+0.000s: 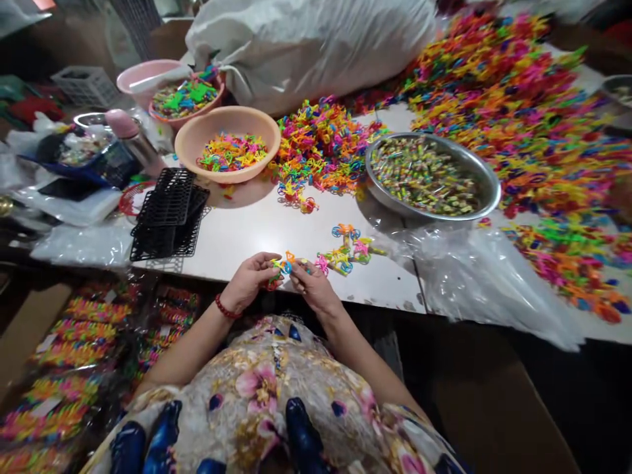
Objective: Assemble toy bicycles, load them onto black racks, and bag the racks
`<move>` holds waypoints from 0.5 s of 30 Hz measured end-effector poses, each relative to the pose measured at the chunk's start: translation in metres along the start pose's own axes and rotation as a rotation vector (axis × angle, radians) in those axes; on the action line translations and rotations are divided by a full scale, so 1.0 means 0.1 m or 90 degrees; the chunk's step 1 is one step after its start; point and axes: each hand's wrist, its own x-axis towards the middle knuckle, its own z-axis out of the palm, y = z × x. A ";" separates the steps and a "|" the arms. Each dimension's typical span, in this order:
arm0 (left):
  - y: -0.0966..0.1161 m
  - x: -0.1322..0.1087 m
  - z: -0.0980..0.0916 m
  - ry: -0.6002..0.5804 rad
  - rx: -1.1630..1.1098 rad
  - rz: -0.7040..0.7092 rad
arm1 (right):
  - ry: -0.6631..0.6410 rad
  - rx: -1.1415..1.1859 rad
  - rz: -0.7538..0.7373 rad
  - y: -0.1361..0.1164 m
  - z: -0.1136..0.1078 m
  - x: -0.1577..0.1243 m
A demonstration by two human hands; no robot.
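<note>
A small multicoloured plastic piece (pixel 287 266) is pinched between the left grip (pixel 251 282) and right grip (pixel 316 286) at the near edge of the surface (pixel 237 232), long axis unclear, with loose bicycle-shaped toys (pixel 342 255) spread rightward, nearer the right grip.

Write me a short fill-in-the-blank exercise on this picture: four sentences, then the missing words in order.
1. The left hand and right hand both hold small plastic pieces, and a ____ beaded bracelet circles one wrist.
2. The black mesh trays lie nearer to the ____ hand.
3. In the picture, the steel bowl stands to the ____ of the peach bowl.
4. The bottle has a ____ cap.

Missing words: red; left; right; pink.
</note>
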 end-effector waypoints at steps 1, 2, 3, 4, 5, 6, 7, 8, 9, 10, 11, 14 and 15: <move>-0.01 -0.02 0.01 0.002 -0.004 0.003 | -0.001 0.006 0.004 0.00 0.00 -0.01; -0.01 -0.03 0.02 0.003 -0.007 0.006 | -0.003 0.011 0.008 0.00 0.00 -0.02; -0.02 -0.03 0.03 0.002 -0.010 0.009 | -0.006 0.017 0.011 0.00 0.00 -0.03; -0.03 -0.04 0.04 0.001 -0.012 0.012 | -0.009 0.024 0.015 0.01 0.00 -0.03; -0.04 -0.04 0.04 -0.001 -0.012 0.015 | -0.012 0.033 0.019 0.03 -0.01 -0.03; -0.05 -0.04 0.04 -0.004 -0.009 0.019 | -0.015 0.042 0.024 0.04 -0.02 -0.02; -0.06 -0.04 0.04 -0.006 -0.002 0.026 | -0.017 0.050 0.029 0.06 -0.03 -0.02; -0.07 -0.04 0.04 -0.007 0.008 0.035 | -0.019 0.058 0.035 0.08 -0.04 -0.02; -0.08 -0.04 0.03 -0.007 0.023 0.047 | -0.019 0.063 0.040 0.09 -0.05 -0.01; -0.09 -0.04 0.03 -0.007 0.042 0.060 | -0.017 0.065 0.044 0.10 -0.06 -0.01; -0.10 -0.05 0.03 -0.004 0.062 0.074 | -0.014 0.065 0.044 0.11 -0.07 -0.01; -0.10 -0.07 0.02 -0.004 0.118 0.107 | -0.003 0.060 0.042 0.10 -0.09 -0.02; -0.10 -0.07 0.02 -0.007 0.129 0.112 | -0.001 0.057 0.042 0.09 -0.09 -0.03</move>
